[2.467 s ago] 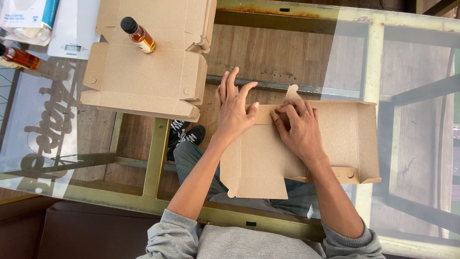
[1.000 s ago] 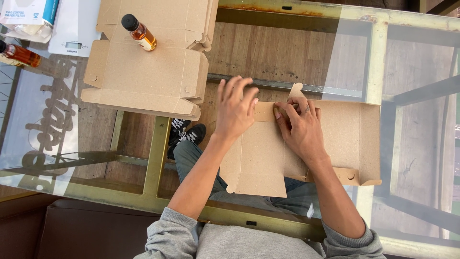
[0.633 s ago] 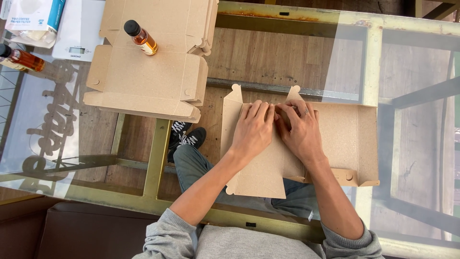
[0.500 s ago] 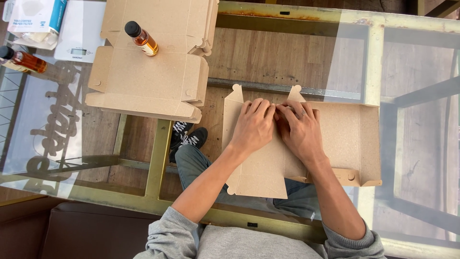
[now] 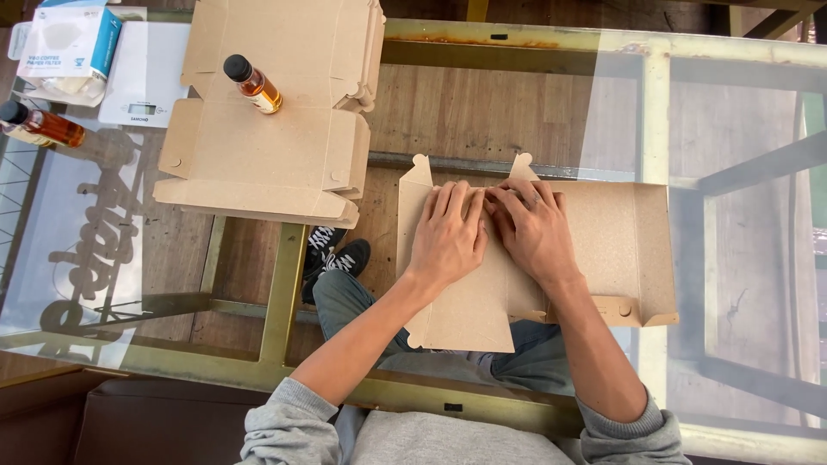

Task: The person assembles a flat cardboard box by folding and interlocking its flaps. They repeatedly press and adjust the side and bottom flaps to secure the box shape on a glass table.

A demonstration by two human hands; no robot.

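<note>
At the centre of the frame a flat kraft cardboard box blank (image 5: 603, 250) lies on the glass counter (image 5: 732, 112), and both hands press down on its left half. The left hand (image 5: 448, 237) lies palm-down with fingers spread flat on a folded-over panel; the right hand (image 5: 534, 232) lies just beside it, touching it at the fingertips, also flat. Neither hand has a closed grip on anything: both are open and pushing the card down.

Judging by how things lie, the folding is at an early stage. One panel is doubled over and being creased, two small tabs stand up along the far edge, and the right-hand part of the blank is still open with its side walls only slightly raised. No closed box shape exists yet.

In the upper left of the frame a second cardboard piece (image 5: 267, 164) sits partly folded, with a small amber bottle (image 5: 252, 83) standing on it. Another bottle (image 5: 39, 125) lies at the left edge.
</note>
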